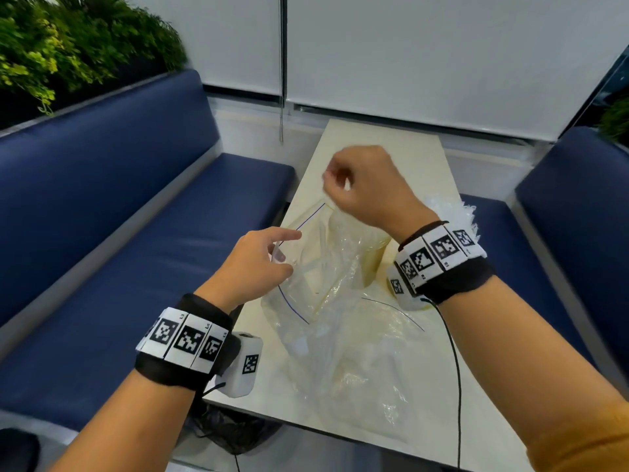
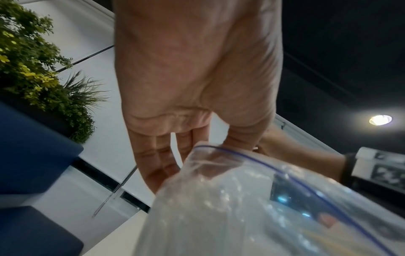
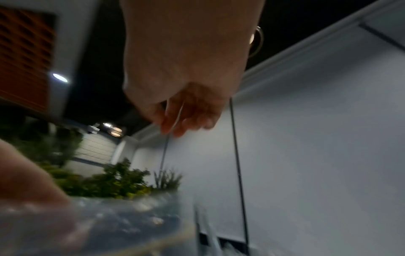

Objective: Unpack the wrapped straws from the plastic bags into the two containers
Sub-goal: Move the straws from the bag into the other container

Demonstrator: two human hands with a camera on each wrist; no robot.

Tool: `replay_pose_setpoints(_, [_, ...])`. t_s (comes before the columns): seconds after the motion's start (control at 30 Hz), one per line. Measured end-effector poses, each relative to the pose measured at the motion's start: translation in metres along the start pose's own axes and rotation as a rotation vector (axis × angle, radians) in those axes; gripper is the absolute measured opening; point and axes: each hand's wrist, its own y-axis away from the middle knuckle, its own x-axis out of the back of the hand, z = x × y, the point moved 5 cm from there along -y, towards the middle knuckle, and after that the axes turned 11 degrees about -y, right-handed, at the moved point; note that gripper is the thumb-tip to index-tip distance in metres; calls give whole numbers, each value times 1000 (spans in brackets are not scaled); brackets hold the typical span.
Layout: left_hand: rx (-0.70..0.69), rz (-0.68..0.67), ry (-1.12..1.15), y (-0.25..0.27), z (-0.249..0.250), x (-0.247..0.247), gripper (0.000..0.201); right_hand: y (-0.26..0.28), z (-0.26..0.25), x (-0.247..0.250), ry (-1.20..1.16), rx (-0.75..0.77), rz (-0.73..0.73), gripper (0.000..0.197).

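A clear zip bag (image 1: 316, 277) with a blue seal line stands open over the pale table (image 1: 401, 158). My left hand (image 1: 279, 253) pinches its rim between thumb and fingers; the left wrist view shows the thumb on the bag (image 2: 241, 207) edge. My right hand (image 1: 332, 177) is raised above the bag mouth with its fingers curled. In the right wrist view the right hand (image 3: 175, 128) pinches a thin white wrapped straw (image 3: 177, 117). A clear container (image 1: 372, 264) sits half hidden behind the bag. Crinkled wrapped straws (image 1: 452, 212) stick up behind my right wrist; their container is hidden.
Crumpled clear bags (image 1: 357, 362) lie on the near part of the table. Blue benches run along the left (image 1: 136, 233) and right (image 1: 561, 216). A black bag (image 1: 231, 434) sits under the table's near left corner. A blind cord (image 1: 281, 97) hangs at the far end.
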Motion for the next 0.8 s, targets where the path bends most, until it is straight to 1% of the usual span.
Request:
replay_pose_setpoints(0.03, [-1, 11, 8, 1, -1, -1, 60, 4, -13, -8, 4, -36, -154, 27])
replay_pose_setpoints(0.07, [-1, 22, 21, 1, -1, -1, 61, 11, -20, -20, 39, -106, -327, 29])
replay_pose_setpoints(0.1, [-4, 33, 36, 2, -2, -1, 61, 20, -22, -32, 82, -177, -484, 27])
replay_pose_setpoints(0.13, [-9, 40, 49, 3, -3, -2, 62, 31, -22, -43, 112, -248, -610, 17])
replay_pose_setpoints(0.17, [-15, 44, 60, 4, -3, -2, 62, 40, -22, -53, 128, -280, -695, 14])
replay_pose_setpoints(0.23, [-21, 53, 79, 5, -3, -3, 63, 53, -21, -69, 153, -305, -793, 56])
replay_pose_setpoints(0.27, [-23, 57, 88, 6, -4, -4, 64, 56, -21, -77, 160, -311, -810, 70])
replay_pose_setpoints(0.3, [-25, 61, 97, 6, -4, -5, 64, 59, -23, -83, 153, -299, -822, 78])
replay_pose_setpoints(0.33, [-27, 61, 104, 6, -5, -6, 64, 62, -24, -88, 135, -304, -835, 79])
replay_pose_setpoints(0.43, [-34, 58, 119, 8, -7, -8, 64, 70, -25, -99, 58, -319, -853, 68])
replay_pose_setpoints(0.6, [-36, 69, 175, 9, -15, -10, 59, 82, -25, -106, -97, -304, -803, 57])
replay_pose_setpoints(0.7, [-8, 84, 233, 8, -20, -11, 53, 85, -21, -108, -220, -297, -722, 32])
replay_pose_setpoints(0.8, [38, 85, 326, 9, -24, -12, 46, 86, -13, -103, -287, -339, -610, 20])
